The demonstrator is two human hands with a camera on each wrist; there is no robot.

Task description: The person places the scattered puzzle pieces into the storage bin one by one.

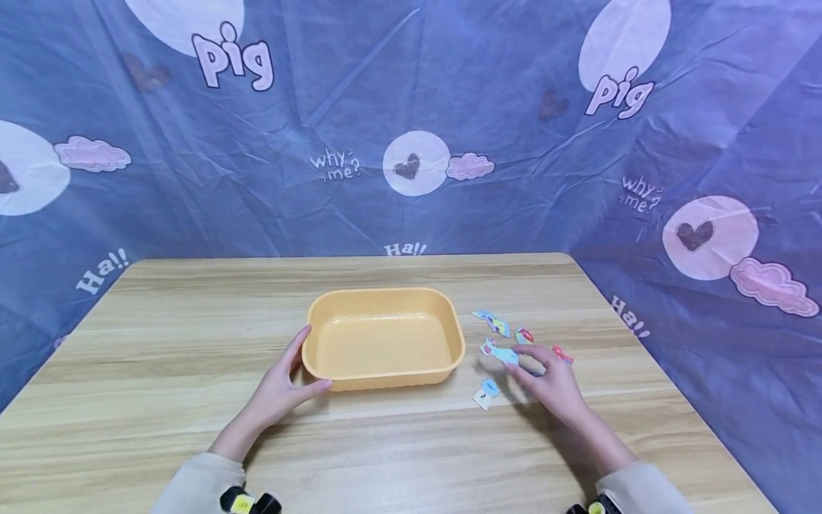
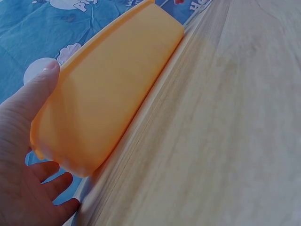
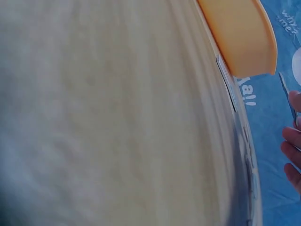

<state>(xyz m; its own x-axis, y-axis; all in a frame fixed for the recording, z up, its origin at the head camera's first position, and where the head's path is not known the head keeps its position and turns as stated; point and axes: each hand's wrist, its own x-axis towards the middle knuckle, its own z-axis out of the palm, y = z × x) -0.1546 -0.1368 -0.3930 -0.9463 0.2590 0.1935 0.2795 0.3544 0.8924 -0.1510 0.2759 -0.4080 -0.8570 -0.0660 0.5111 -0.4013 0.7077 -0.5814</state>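
A yellow-orange plastic basin (image 1: pixel 385 376) stands on the wooden table. My left hand (image 1: pixel 282 389) holds its near left corner, thumb on the front rim and a finger along the left end; in the left wrist view the other fingers curl loosely below the corner. To the right of the basin, my right hand (image 1: pixel 554 382) pinches a light blue flat cutout piece (image 1: pixel 504 355), raised over the table. The right wrist view shows that thin piece (image 3: pixel 287 96) edge-on at the fingers.
Around the right hand lie several small flat pieces: a blue and yellow one (image 1: pixel 494 323), a red and green one (image 1: pixel 524 335), a red one (image 1: pixel 562 355) and a cream and blue one (image 1: pixel 486 394). A blue printed cloth (image 1: pixel 359 207) hangs behind the table (image 1: pixel 193 321).
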